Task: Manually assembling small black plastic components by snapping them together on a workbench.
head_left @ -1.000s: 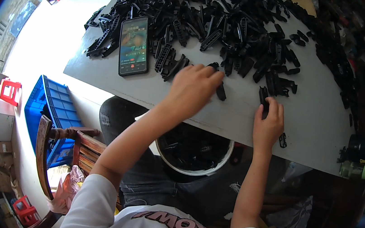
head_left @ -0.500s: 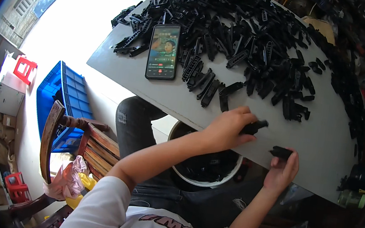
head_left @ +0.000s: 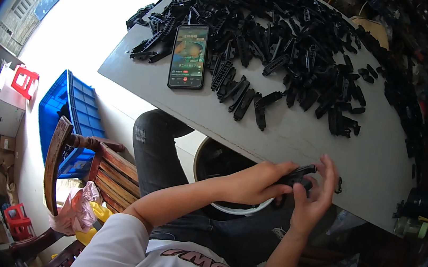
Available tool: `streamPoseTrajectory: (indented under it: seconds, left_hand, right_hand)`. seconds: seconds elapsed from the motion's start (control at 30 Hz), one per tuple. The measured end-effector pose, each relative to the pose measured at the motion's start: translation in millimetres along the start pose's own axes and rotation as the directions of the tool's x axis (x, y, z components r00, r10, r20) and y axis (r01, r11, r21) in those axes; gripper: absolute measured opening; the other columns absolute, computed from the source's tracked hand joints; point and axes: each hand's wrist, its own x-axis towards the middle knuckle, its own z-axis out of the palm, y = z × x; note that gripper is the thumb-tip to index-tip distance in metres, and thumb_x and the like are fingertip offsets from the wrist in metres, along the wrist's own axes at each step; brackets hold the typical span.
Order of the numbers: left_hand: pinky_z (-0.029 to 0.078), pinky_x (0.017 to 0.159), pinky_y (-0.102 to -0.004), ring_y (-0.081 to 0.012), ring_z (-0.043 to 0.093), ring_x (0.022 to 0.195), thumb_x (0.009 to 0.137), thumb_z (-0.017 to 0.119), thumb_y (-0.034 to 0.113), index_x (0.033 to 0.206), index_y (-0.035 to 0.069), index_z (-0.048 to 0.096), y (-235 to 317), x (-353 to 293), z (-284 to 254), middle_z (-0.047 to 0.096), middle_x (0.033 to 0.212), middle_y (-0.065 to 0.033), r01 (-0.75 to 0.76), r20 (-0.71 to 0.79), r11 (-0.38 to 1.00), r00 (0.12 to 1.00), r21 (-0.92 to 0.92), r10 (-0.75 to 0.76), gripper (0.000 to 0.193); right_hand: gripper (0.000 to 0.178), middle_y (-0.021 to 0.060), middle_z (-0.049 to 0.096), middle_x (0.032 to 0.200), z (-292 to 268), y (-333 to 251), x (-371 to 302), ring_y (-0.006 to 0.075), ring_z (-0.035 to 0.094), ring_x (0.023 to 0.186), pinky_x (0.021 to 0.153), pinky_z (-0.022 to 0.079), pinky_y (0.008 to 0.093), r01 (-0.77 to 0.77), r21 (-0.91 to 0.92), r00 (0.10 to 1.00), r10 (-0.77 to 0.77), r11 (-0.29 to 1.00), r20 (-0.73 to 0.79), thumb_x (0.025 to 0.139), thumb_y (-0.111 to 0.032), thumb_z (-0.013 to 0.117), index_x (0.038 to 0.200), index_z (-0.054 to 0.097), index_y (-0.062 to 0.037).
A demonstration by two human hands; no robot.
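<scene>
Above the near edge of the table, my left hand point(head_left: 264, 183) is closed around a long black plastic part point(head_left: 301, 173), its fingers pointing right. My right hand point(head_left: 317, 199) meets it from the other side, with thumb and bent fingers against the part and the forefinger raised. Whether one piece or two are joined between the hands is hard to make out. A small dark object point(head_left: 339, 185) shows just beyond the right fingers. Farther off, a big heap of similar black plastic parts point(head_left: 267, 49) covers much of the grey table point(head_left: 215, 120).
A phone point(head_left: 188, 58) with its screen lit lies left of the heap. Under the table edge, a round bucket point(head_left: 239, 210) holds black parts. A blue crate point(head_left: 86, 110) and a wooden chair point(head_left: 119, 167) stand at left. A jar with a green handle point(head_left: 413, 227) is at right.
Half a second ago my hands were apart, each with a black part. The left has moved down and right, the right slightly left, and they now meet at the part.
</scene>
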Motion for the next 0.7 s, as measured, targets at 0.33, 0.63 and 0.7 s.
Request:
streamPoseTrajectory:
  seconds: [0.33, 0.63, 0.7]
  left_hand:
    - [0.046, 0.060, -0.0399, -0.0322, 0.059, 0.075, 0.077, 0.066, 0.034, 0.102, 0.006, 0.056, -8.3, 11.4, -19.0, 0.060, 0.077, -0.0141, -0.034, -0.171, 0.662, 0.955, 0.749, 0.243, 0.039]
    - [0.038, 0.087, -0.0373, -0.0240, 0.054, 0.085, 0.070, 0.060, 0.008, 0.085, 0.006, 0.057, -30.7, 75.2, -78.8, 0.056, 0.082, -0.0067, 0.310, -0.272, -0.033, 0.877, 0.950, 0.395, 0.015]
    - [0.039, 0.086, -0.0365, -0.0241, 0.054, 0.086, 0.070, 0.059, 0.007, 0.086, 0.006, 0.057, -26.8, 75.5, -77.3, 0.058, 0.085, -0.0073, 0.307, -0.290, 0.025, 0.863, 0.951, 0.413, 0.016]
  right_hand:
    - [0.016, 0.0142, 0.061, 0.096, 11.8, 34.4, 12.4, 0.0236, 0.058, 0.096, 0.093, 0.040, 0.0364, -0.280, 0.772, 0.932, 0.354, 0.570, 0.076, 0.087, -0.007, 0.056, 0.101, 0.051, -0.0003]
    - [0.022, 0.0050, 0.056, 0.096, 6.3, 75.1, 120.0, 0.0221, 0.061, 0.079, 0.066, 0.050, 0.0339, 0.055, -0.765, 0.994, -0.108, 0.642, -0.019, 0.084, -0.019, 0.063, 0.101, 0.060, -0.0042]
    - [0.029, 0.0054, 0.056, 0.096, 6.2, 78.0, 125.2, 0.0250, 0.063, 0.081, 0.067, 0.051, 0.0357, 0.058, -0.845, 0.998, -0.015, 0.532, 0.059, 0.081, -0.022, 0.066, 0.104, 0.061, -0.0045]
